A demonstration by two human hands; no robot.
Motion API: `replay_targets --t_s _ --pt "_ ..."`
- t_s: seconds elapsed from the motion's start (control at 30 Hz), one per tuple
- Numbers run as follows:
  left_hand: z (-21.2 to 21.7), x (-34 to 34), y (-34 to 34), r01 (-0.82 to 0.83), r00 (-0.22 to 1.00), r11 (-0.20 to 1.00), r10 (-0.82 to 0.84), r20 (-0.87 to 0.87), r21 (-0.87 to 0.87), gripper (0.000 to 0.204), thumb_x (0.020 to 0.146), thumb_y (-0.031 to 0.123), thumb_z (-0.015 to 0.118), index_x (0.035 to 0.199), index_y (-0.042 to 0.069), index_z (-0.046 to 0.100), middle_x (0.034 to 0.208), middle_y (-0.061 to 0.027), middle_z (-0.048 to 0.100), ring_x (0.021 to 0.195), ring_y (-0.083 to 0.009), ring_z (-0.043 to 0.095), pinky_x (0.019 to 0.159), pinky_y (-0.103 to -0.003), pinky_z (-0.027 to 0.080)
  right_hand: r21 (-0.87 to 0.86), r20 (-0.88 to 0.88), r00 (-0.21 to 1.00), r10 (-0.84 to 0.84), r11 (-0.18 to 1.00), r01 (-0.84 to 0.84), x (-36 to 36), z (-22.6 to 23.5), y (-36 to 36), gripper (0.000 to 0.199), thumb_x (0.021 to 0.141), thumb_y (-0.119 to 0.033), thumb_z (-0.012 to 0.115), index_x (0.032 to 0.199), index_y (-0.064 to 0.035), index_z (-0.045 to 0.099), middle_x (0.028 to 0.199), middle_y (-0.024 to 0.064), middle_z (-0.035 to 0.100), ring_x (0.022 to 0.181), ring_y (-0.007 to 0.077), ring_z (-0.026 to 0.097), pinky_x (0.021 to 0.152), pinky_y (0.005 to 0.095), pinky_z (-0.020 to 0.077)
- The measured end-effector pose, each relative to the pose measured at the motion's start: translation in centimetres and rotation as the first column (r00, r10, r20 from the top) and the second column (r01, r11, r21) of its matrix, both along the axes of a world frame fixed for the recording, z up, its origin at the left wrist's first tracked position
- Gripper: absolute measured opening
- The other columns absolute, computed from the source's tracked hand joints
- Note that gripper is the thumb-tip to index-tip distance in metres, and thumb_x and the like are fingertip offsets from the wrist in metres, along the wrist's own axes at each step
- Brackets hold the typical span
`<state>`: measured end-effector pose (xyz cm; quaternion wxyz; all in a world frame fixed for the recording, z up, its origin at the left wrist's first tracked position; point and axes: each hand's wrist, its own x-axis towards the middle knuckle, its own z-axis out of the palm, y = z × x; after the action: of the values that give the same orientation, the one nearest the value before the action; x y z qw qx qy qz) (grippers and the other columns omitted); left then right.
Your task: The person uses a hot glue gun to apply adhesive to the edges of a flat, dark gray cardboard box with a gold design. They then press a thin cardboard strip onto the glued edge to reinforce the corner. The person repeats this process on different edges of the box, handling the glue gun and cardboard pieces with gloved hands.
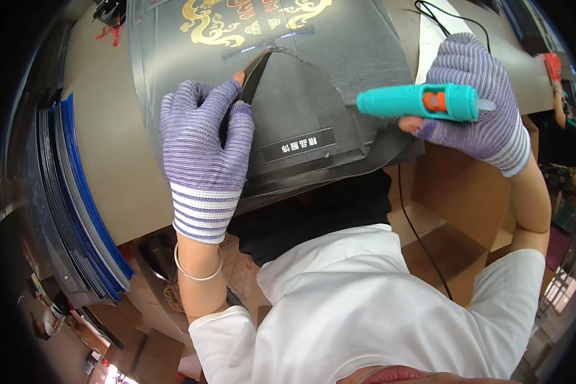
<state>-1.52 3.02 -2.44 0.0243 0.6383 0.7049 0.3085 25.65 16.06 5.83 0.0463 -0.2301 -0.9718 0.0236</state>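
A dark grey plastic bag (365, 45) with gold ornament lies flat on the table, and several more sheets show beneath its edges. My left hand (205, 137), in a purple-and-white striped glove, pinches the raised black edge (256, 78) of a pointed, arch-shaped opening in it. The thumb and forefinger tips are bare. My right hand (483, 96), gloved the same way, is closed around a teal glue gun (390, 101), its front end pointing left above the bag. A translucent glue stick (485, 104) pokes out of the gun's rear. The handle is hidden by my hand.
A stack of blue and grey sheets (77, 198) stands at the table's left side. Black cables (422, 237) hang below the right edge and lie at the far right. Cardboard boxes (467, 185) are under the table. Another person (560, 137) is at far right.
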Motion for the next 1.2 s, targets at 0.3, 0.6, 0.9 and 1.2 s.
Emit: replay_targets --t_s 0.3,0.6,0.9,1.2 --pt "-0.2 0.0 0.0 0.001 0.999 1.0 -0.002 0.036 0.029 0.021 0.08 0.012 0.068 0.1 0.004 0.071 0.082 -0.0121 0.055 0.08 -0.0278 0.051 0.076 -0.039 0.046 -0.073 -0.047 0.999 0.016 0.997 -0.019 -0.2 0.3 1.2 0.053 0.061 -0.049 0.087 0.088 -0.007 0.068 0.082 0.0073 0.064 0.08 0.0267 0.061 0.076 0.0368 0.0496" --pt "-0.3 -0.1 -0.1 0.004 0.999 1.0 -0.005 0.036 0.016 0.022 0.081 0.012 0.068 0.101 0.004 0.071 0.083 -0.0121 0.056 0.082 -0.0271 0.052 0.077 -0.038 0.047 -0.225 0.139 0.99 -0.019 0.973 0.05 -0.7 2.0 1.1 0.056 0.059 -0.049 0.089 0.087 -0.0053 0.068 0.086 0.0088 0.062 0.08 0.0254 0.061 0.073 0.0367 0.0498" --pt "-0.3 -0.2 -0.6 -0.012 1.0 1.0 0.012 0.012 -0.01 0.024 0.08 0.011 0.068 0.102 0.003 0.071 0.083 -0.0114 0.056 0.08 -0.0266 0.051 0.076 -0.038 0.047 -0.46 0.243 0.97 0.02 0.883 0.097 -2.7 2.3 2.1 0.056 0.058 -0.048 0.09 0.083 -0.0036 0.067 0.08 0.0084 0.06 0.076 0.0232 0.06 0.069 0.036 0.0495" --pt "-0.3 0.0 -0.1 0.009 1.0 1.0 -0.009 0.006 0.012 0.024 0.079 0.01 0.068 0.102 0.003 0.072 0.081 -0.0113 0.054 0.08 -0.0265 0.051 0.076 -0.038 0.046 -0.189 0.172 0.985 0.025 0.982 0.008 -2.0 2.3 2.0 0.051 0.059 -0.045 0.091 0.078 -0.0044 0.066 0.076 0.006 0.058 0.069 0.0221 0.059 0.063 0.0332 0.0486"
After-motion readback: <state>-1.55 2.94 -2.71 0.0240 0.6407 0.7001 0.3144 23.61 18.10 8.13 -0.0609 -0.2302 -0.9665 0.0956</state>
